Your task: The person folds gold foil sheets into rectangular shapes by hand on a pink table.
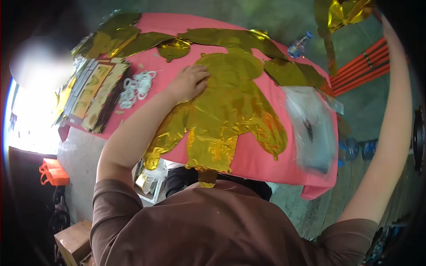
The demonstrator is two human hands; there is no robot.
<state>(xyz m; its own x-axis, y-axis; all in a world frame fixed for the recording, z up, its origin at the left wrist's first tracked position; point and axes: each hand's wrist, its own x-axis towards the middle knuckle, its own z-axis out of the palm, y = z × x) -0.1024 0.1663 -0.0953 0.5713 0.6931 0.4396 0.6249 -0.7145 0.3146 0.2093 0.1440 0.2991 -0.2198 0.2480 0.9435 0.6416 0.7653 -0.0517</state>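
Note:
A flat gold foil balloon (222, 99) with several limbs lies spread over the pink cloth. My left hand (190, 83) rests on its upper left edge, fingers slightly bent and apart, not gripping it. My right arm reaches up along the right side to the top corner, where the hand is lost in the dark edge of the view. Beside that wrist hangs another gold foil piece (348, 15), with a long strip trailing down; its contact with the fingers is hidden. More flat foil pieces (213, 37) lie across the far part of the cloth.
On the pink-covered table (262, 166) are stacked cardboard-like packs (91, 93), white cord bundles (138, 86), a clear plastic bag (310, 133) and a small bottle (299, 45). Orange-red poles (364, 64) stand beyond the right edge. An orange bag (54, 172) and cardboard box (74, 239) are lower left.

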